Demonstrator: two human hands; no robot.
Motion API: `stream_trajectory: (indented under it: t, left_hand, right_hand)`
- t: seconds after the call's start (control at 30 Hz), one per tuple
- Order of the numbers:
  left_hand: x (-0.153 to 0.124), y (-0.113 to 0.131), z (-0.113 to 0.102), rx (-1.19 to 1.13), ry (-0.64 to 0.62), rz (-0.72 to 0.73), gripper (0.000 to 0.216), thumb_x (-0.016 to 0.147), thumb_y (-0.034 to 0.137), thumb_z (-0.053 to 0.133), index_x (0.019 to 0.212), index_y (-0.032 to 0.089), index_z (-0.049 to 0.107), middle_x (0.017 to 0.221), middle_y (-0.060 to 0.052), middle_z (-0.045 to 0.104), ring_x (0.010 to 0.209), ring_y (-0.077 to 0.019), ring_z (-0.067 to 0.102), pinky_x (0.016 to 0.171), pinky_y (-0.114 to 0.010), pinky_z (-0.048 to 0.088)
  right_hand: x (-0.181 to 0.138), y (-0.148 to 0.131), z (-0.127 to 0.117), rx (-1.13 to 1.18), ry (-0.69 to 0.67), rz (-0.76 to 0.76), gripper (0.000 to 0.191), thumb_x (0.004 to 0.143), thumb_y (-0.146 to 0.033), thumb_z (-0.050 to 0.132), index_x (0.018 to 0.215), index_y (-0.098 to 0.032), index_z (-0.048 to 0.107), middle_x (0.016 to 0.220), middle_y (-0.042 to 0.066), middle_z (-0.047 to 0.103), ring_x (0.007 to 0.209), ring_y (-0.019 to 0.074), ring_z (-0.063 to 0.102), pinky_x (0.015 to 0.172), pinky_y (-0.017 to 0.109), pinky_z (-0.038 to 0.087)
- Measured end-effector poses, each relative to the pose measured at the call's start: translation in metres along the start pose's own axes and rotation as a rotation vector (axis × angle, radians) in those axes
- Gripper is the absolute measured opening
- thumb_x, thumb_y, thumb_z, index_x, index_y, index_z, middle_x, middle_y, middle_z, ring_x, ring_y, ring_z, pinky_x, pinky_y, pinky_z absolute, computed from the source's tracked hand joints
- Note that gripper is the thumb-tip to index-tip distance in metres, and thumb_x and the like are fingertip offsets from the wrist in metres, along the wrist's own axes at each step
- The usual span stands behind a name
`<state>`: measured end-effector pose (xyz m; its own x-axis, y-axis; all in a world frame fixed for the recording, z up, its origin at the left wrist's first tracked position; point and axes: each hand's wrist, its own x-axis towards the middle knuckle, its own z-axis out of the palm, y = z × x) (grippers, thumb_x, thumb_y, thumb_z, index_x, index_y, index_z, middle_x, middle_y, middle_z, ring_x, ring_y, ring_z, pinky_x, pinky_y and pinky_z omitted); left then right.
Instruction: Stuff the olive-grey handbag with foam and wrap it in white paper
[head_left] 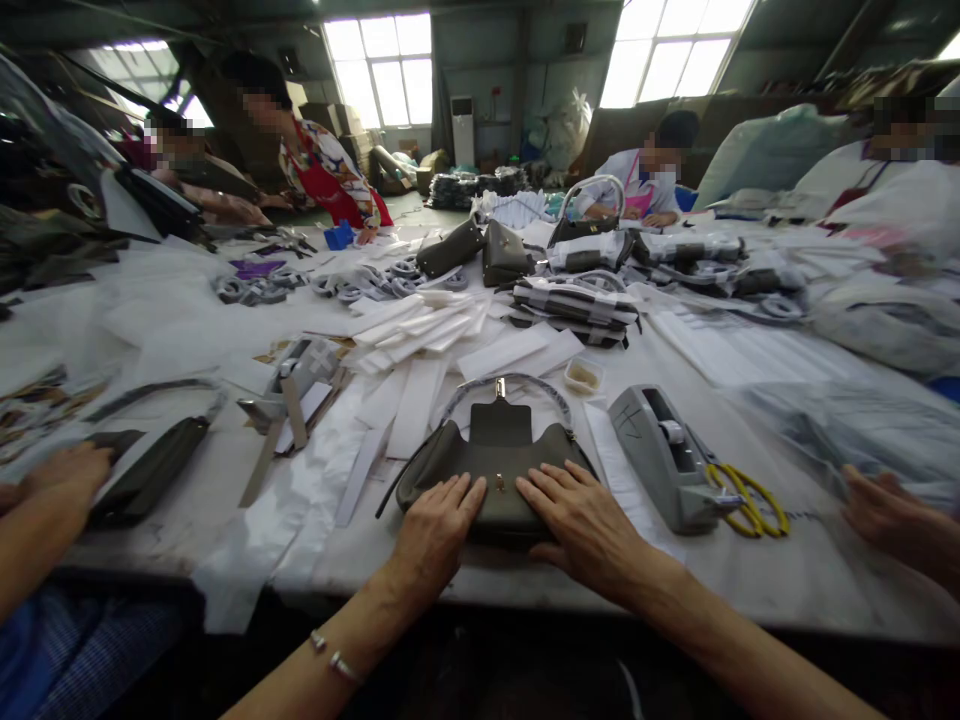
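Observation:
A dark olive handbag lies at the table's front edge, its flap folded back and a metal clasp showing. Its handle arches behind it and looks wrapped in pale, clear material. My left hand rests flat on the bag's front left, fingers stretched out. On the front right lies my right hand, also flat with fingers extended. Both palms press against the bag without gripping it. Right of the bag stand a grey tape dispenser and yellow-handled scissors.
White foam strips and wrapped bags cover the table's middle. Another tape dispenser stands left. A co-worker's hand touches a dark bag at left; another co-worker's hand holds clear plastic at right. More people work across the table.

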<state>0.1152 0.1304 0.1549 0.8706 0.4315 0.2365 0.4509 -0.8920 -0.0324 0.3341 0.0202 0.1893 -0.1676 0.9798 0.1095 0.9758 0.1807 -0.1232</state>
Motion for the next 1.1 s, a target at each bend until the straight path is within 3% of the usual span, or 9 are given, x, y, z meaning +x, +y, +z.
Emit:
stream_trajectory:
  t: [0.1,0.17,0.27,0.4,0.53,0.63,0.73,0.87,1.1]
  left_hand:
    - [0.002,0.002,0.019,-0.005,0.003,-0.039,0.058,0.080,-0.002,0.043,0.134,0.015,0.056,0.127,-0.013,0.066,0.109,-0.0245,0.068,0.090,-0.036,0.058]
    - [0.000,0.006,0.029,0.027,0.049,-0.044,0.054,0.084,-0.001,0.043,0.134,0.015,0.057,0.128,-0.014,0.066,0.109,-0.0247,0.068,0.091,-0.037,0.058]
    - [-0.006,0.013,0.038,0.069,0.127,-0.061,0.050,0.090,0.003,0.043,0.136,0.015,0.055,0.130,-0.014,0.065,0.114,-0.0255,0.066,0.096,-0.039,0.055]
    - [-0.009,0.023,0.036,0.085,0.109,-0.083,0.046,0.092,0.006,0.045,0.136,0.016,0.055,0.130,-0.015,0.064,0.115,-0.0270,0.065,0.096,-0.039,0.055]
    - [-0.007,0.025,0.029,0.054,0.067,-0.071,0.043,0.091,0.008,0.051,0.134,0.015,0.057,0.129,-0.016,0.065,0.113,-0.0286,0.066,0.093,-0.041,0.055]
    - [-0.008,0.024,0.029,0.040,0.078,-0.074,0.043,0.092,0.008,0.051,0.134,0.016,0.056,0.130,-0.015,0.064,0.114,-0.0289,0.065,0.093,-0.041,0.054]
    - [-0.009,0.023,0.031,0.040,0.097,-0.077,0.044,0.093,0.007,0.048,0.136,0.016,0.055,0.131,-0.015,0.064,0.115,-0.0285,0.064,0.094,-0.041,0.053]
    - [-0.011,0.024,0.033,0.023,0.106,-0.088,0.046,0.094,0.007,0.046,0.139,0.016,0.052,0.130,-0.014,0.064,0.115,-0.0270,0.064,0.094,-0.040,0.052]
    - [-0.010,0.026,0.035,0.008,0.104,-0.122,0.041,0.095,0.010,0.050,0.134,0.017,0.057,0.129,-0.014,0.064,0.115,-0.0276,0.064,0.095,-0.040,0.053]
  right_hand:
    - [0.014,0.005,0.004,-0.039,-0.056,-0.057,0.080,0.073,-0.042,0.082,0.141,-0.015,0.049,0.138,0.018,0.057,0.129,0.0366,0.051,0.109,0.058,0.038]
    - [0.017,0.006,0.014,-0.086,-0.073,-0.077,0.067,0.080,-0.030,0.075,0.141,-0.018,0.049,0.139,0.015,0.057,0.129,0.0353,0.052,0.108,0.057,0.040]
    - [0.007,0.004,0.036,-0.165,-0.002,-0.069,0.054,0.087,-0.011,0.059,0.140,-0.021,0.052,0.140,0.012,0.057,0.130,0.0334,0.051,0.107,0.056,0.041]
    - [-0.010,0.003,0.052,-0.099,0.100,-0.038,0.059,0.087,-0.002,0.050,0.143,-0.019,0.048,0.146,0.011,0.052,0.137,0.0313,0.045,0.113,0.056,0.035]
    - [-0.002,0.014,0.029,0.182,-0.026,-0.052,0.049,0.089,-0.022,0.061,0.137,-0.020,0.055,0.139,0.010,0.058,0.131,0.0294,0.052,0.113,0.055,0.036]
    - [0.022,0.021,0.003,0.339,-0.073,-0.068,0.038,0.096,-0.023,0.053,0.133,-0.024,0.059,0.127,0.007,0.067,0.116,0.0215,0.063,0.103,0.039,0.048]
    - [0.049,0.017,-0.010,0.243,-0.138,-0.170,0.037,0.095,-0.015,0.050,0.129,-0.025,0.063,0.117,0.006,0.070,0.104,0.0198,0.067,0.089,0.031,0.053]
    - [0.068,0.007,-0.007,0.063,-0.291,-0.293,0.025,0.095,-0.011,0.049,0.105,-0.018,0.071,0.094,0.007,0.071,0.085,0.0187,0.067,0.075,0.027,0.052]
    - [0.068,0.012,0.009,0.034,-0.253,-0.269,0.020,0.096,-0.014,0.050,0.087,-0.014,0.068,0.084,0.007,0.069,0.076,0.0185,0.064,0.069,0.027,0.047]
